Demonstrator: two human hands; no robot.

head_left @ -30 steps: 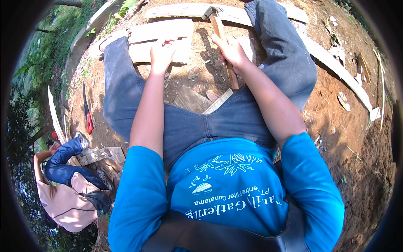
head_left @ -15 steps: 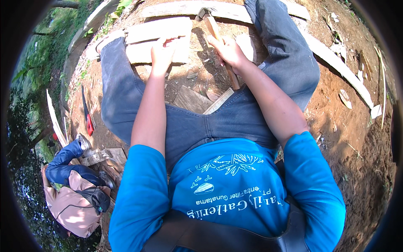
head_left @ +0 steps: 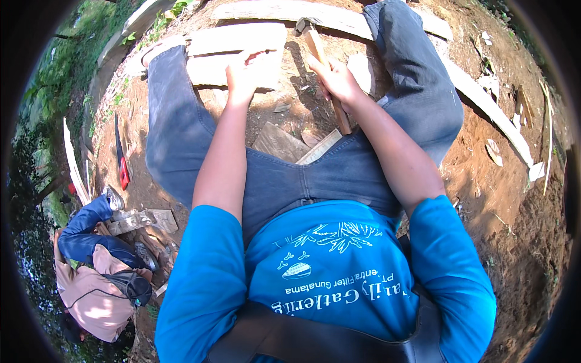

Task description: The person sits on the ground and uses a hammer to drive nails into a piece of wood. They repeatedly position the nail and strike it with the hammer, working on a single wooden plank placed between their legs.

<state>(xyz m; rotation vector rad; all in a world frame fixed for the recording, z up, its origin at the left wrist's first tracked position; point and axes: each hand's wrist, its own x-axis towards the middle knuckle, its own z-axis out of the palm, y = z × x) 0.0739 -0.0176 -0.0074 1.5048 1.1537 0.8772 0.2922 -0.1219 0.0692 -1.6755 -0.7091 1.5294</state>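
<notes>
My right hand (head_left: 337,80) is wrapped round the wooden handle of a claw hammer (head_left: 315,45). The hammer's dark metal head points away from me, and the handle's end reaches back near my lap. Over the pale planks (head_left: 236,37) in front of my left leg is my left hand (head_left: 242,77). Its thumb and fingertips come together at the planks; whatever they may pinch is too small and washed out by sunlight to make out. The planks lie side by side on the ground, apart from the hammer.
A long pale board (head_left: 290,10) lies beyond the planks, and another strip (head_left: 493,103) curves along the right. Wood offcuts (head_left: 281,142) sit between my legs. At left are a red-handled saw (head_left: 124,172) and a seated person (head_left: 103,290) beside more wood pieces.
The whole view has turned slightly, so the planks, hammer and hands appear a little further right. My grip on the hammer and the left hand's place at the planks look the same.
</notes>
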